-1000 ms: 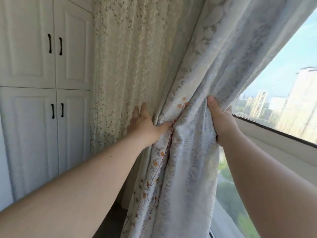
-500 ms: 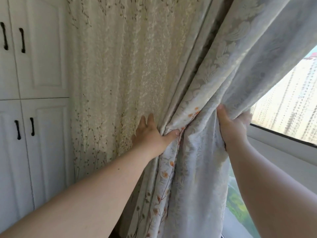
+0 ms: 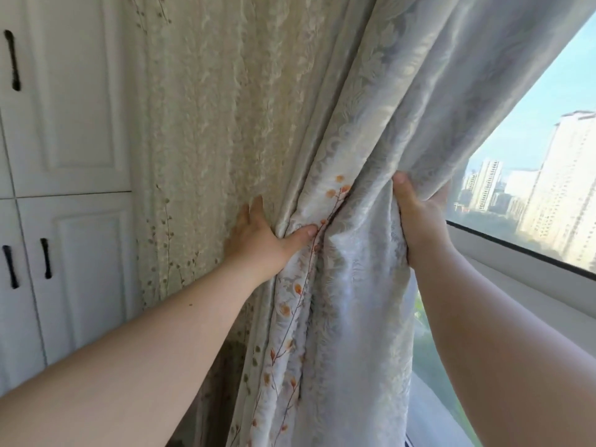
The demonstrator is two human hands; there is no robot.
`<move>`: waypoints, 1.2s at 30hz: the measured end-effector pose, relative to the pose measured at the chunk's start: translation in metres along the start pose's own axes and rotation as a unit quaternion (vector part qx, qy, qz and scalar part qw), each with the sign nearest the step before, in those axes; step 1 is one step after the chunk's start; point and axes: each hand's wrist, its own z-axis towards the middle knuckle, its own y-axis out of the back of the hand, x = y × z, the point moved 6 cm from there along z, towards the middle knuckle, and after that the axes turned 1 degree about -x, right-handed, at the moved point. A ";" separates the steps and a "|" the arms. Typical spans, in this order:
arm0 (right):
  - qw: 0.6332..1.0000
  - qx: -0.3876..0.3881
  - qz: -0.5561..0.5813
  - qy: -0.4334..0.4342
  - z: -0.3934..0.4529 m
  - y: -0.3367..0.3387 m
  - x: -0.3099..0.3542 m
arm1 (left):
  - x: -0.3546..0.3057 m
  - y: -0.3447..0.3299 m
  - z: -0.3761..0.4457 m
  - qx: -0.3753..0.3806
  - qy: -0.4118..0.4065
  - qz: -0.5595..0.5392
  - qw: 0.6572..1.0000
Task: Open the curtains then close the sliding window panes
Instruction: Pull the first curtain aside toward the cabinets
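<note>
A pale damask curtain (image 3: pixel 361 285) with an orange flower border is bunched into folds at the middle of the head view. My left hand (image 3: pixel 261 240) presses into the bundle's left side, thumb over the flowered edge. My right hand (image 3: pixel 419 217) grips the bundle's right edge, fingers wrapped behind the cloth. Behind the left hand hangs a cream sheer curtain (image 3: pixel 225 124) with small twig prints. The window glass (image 3: pixel 532 175) shows at the right, above a white frame rail (image 3: pixel 516 262). No sliding pane edge can be made out.
White cupboard doors (image 3: pixel 71 101) with dark handles stand at the left, close to the sheer curtain. A white sill (image 3: pixel 548 304) runs below the window at the right. Tall buildings and trees lie outside.
The bunched curtain and both hands have kept their hold while the view shifted; more window and sky now show at the right than half a second ago.
</note>
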 end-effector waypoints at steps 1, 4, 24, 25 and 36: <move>1.000 0.009 0.003 -0.002 0.010 -0.013 -0.008 | 0.010 0.000 0.013 -0.003 0.011 0.016 1.000; 1.000 0.027 0.008 0.006 0.036 -0.042 -0.028 | 0.030 -0.001 0.044 -0.016 0.006 0.063 0.998; 0.997 0.015 0.026 -0.076 0.145 -0.319 -0.107 | 0.188 0.069 0.284 0.076 -0.138 -0.046 0.987; 0.997 0.009 0.032 -0.076 0.148 -0.331 -0.111 | 0.194 0.073 0.291 0.070 -0.156 -0.045 0.984; 0.998 -0.040 0.033 0.035 0.203 -0.516 -0.146 | 0.269 0.150 0.365 -0.139 -0.343 0.210 0.905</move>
